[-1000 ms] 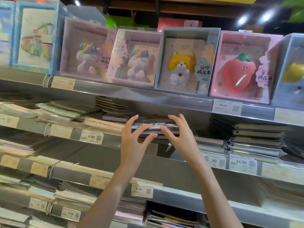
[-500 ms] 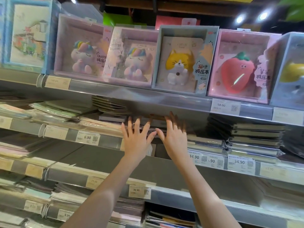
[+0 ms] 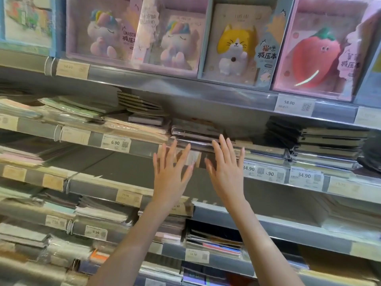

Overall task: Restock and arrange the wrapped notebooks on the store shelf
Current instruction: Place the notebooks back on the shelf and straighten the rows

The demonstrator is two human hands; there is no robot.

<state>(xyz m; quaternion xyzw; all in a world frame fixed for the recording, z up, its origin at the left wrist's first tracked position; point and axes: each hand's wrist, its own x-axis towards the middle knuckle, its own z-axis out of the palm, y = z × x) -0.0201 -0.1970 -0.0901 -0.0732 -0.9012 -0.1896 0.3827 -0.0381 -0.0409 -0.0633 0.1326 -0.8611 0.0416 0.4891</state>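
Wrapped notebooks: a short stack of wrapped notebooks (image 3: 195,132) lies flat at the front edge of the second shelf (image 3: 144,148), under the boxed cat notebook; its clear wrap shines.
Left hand: the left hand (image 3: 171,172) is raised before the shelf's front edge, fingers spread and straight, holding nothing; its fingertips (image 3: 174,142) come up to the lower left of the stack, and contact cannot be told.
Right hand: the right hand (image 3: 225,172) is likewise flat and spread, empty, fingertips at the stack's lower right edge; the two hands are apart, a gap between them.
Neighbours on the same shelf: pale wrapped pads (image 3: 136,125) just left of the stack, dark spiral books (image 3: 140,102) above those, dark notebook piles (image 3: 329,145) well to the right.
Price tags: 6.90 tag (image 3: 116,143) left of the hands, 34.90 tag (image 3: 305,176) to the right, on the shelf's front rail.
Upper shelf: unicorn box (image 3: 103,32), cat box (image 3: 237,42) and strawberry box (image 3: 317,54) stand upright in a row, with a 58.00 tag (image 3: 293,104) below.
Lower shelves: more flat wrapped stacks (image 3: 103,213), blurred.
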